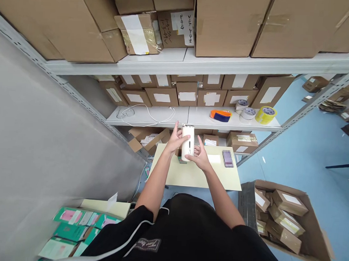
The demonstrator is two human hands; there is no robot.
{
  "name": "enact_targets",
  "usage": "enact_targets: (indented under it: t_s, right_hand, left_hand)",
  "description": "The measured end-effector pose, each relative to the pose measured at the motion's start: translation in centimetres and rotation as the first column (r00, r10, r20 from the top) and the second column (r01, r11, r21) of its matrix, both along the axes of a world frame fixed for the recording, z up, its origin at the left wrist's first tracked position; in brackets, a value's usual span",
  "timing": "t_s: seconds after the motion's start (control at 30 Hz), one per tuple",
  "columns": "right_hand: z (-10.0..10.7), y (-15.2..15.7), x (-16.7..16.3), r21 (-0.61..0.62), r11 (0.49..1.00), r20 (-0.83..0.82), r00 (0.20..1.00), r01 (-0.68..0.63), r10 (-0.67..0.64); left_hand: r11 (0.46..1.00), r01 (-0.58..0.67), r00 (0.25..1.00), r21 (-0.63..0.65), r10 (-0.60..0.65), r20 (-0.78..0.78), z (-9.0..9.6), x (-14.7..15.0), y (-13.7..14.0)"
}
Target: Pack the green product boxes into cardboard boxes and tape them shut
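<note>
Both my hands hold a white tumbler (187, 143) upright above a small pale yellow table (195, 177). My left hand (176, 140) grips its upper left side, thumb across the front. Lower down, my right hand (200, 155) holds the tumbler from the right, with its thumb near the base. Dark lettering shows on the tumbler's front, and its rim looks dark or metallic. Partly hidden behind it on the table is a small greenish and brown box (182, 159). To the right lie a white paper (214, 159) and a blurred purple item (228, 159).
A metal shelf (175, 114) ahead bears a white cable (151, 119), glasses, an orange and blue item (220, 116) and tape rolls (265, 115). Cardboard boxes fill the upper shelf. A large carton (316, 233) of parcels stands right; green boxes (69, 231) lie lower left.
</note>
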State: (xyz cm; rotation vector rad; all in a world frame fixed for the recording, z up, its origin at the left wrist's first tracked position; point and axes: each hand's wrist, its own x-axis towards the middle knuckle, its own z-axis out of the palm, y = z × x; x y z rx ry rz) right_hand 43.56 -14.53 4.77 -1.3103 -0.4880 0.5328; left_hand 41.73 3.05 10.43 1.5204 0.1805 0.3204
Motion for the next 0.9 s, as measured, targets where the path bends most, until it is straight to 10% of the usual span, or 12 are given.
enact_targets:
  t_s: [0.27, 0.6, 0.9]
  right_hand:
    - [-1.7, 1.0, 0.4, 0.009, 1.0, -0.054, 0.998, -0.013, 0.013]
    - [-4.6, 4.9, 0.6, -0.14, 0.985, -0.064, 0.992, 0.096, -0.106]
    - [-8.0, 8.7, 1.8, -0.328, 0.936, 0.037, 0.992, 0.127, -0.122]
  left_hand:
    - [1.0, 0.027, 1.0, 0.003, -0.027, -0.009, -0.5, -0.3, 0.3]
    - [0.906, -0.226, 0.958, 0.358, 0.273, -0.088, -2.2, 0.8, 4.2]
    - [0.884, -0.057, 0.942, 0.464, 0.202, -0.269, -6.5, 2.9, 9.0]
